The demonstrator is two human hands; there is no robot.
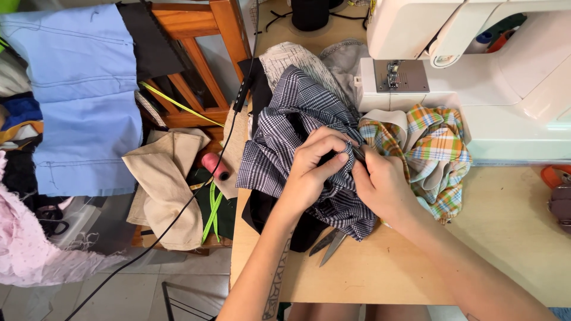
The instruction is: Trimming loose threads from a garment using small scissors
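Note:
My left hand (313,169) pinches a fold of the blue-and-white checked garment (279,139) between thumb and fingers. My right hand (383,187) sits right beside it, holding a small dark tool (358,153) against the same fold of cloth. The garment is bunched on the wooden table (499,232), over black fabric (262,211). An orange-green plaid garment (437,151) lies crumpled just right of my hands. Scissor blades (330,244) poke out from under the checked cloth near my left forearm.
A white sewing machine (493,77) stands at the back right. A wooden chair (196,53) on the left carries light blue cloth (83,95), beige cloth (169,184) and a pink thread spool (215,166). A black cable (196,196) runs down to the floor.

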